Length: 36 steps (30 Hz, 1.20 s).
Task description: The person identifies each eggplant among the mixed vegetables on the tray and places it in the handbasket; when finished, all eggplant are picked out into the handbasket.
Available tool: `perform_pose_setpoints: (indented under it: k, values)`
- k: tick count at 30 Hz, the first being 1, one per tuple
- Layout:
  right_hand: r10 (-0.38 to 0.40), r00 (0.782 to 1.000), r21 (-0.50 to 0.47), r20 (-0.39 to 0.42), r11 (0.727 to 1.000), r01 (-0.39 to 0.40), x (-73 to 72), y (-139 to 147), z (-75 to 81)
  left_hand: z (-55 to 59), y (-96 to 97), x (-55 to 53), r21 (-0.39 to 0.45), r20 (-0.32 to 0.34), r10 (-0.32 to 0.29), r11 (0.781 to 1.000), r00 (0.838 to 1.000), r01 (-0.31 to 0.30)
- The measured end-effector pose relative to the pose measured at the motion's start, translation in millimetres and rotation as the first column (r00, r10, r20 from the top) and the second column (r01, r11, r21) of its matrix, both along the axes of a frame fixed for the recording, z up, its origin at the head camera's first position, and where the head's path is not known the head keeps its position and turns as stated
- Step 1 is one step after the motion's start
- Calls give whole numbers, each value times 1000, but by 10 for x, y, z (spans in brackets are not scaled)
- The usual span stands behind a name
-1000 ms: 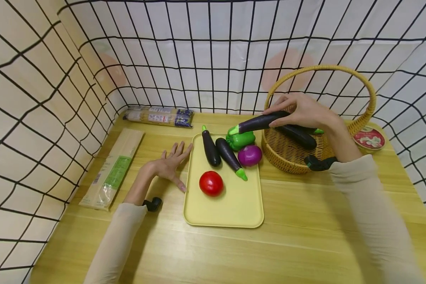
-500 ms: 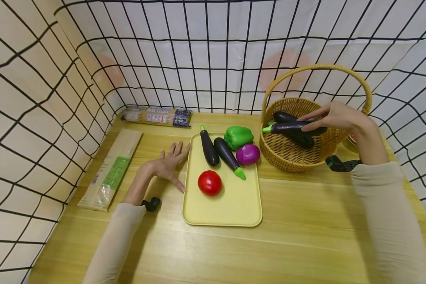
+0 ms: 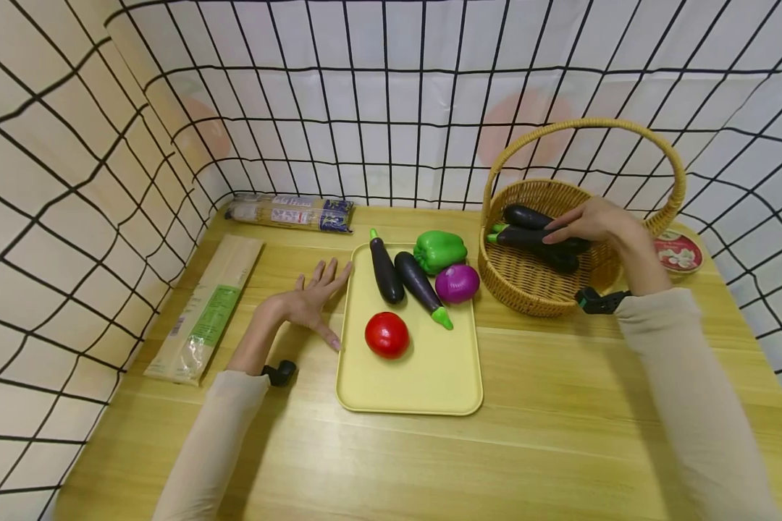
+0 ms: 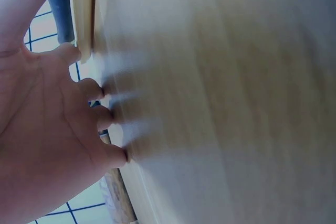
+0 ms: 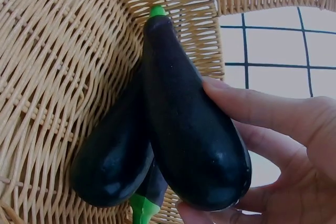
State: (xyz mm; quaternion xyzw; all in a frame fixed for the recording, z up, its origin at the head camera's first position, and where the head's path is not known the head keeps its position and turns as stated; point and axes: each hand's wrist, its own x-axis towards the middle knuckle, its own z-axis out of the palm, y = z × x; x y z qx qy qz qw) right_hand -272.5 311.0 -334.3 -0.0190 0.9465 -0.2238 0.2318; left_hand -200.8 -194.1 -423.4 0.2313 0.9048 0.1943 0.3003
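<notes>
Three eggplants (image 3: 525, 216) sit in the basket (image 3: 518, 295), one gripped by the right hand (image 3: 598, 220) — two more eggplants (image 3: 418, 281) remain on the tray (image 3: 423, 383), left hand (image 3: 308, 304) spread beside it.

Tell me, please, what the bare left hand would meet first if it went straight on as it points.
Probably the flat, yellow, rectangular tray, at its left edge; the left hand lies just beside it, though whether it touches is unclear.

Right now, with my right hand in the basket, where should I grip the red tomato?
I'd probably grip the red tomato round its widest sides, left hand coming down from the near left: it's smooth and round, bare tray lies there, and two eggplants lie just beyond.
</notes>
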Motion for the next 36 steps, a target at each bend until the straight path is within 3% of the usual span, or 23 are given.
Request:
perform_pose_setpoints:
  k: [5,11,22,36]
  values:
    - [-14,1000,-44,10,999,15,41,-53,-12,-4,-1,-2,-1,0,-4,1000,1000,4]
    - [56,998,-31,7,998,-55,48,-99,-44,-6,-10,8,-4,-3,-4,1000,1000,4]
    - [116,992,-44,56,993,-113,90,-117,-86,0,-5,5,11,-1,3,1000,1000,-3]
    - [83,995,-44,60,996,-80,56,-90,-131,-3,2,6,3,-6,-4,1000,1000,4]
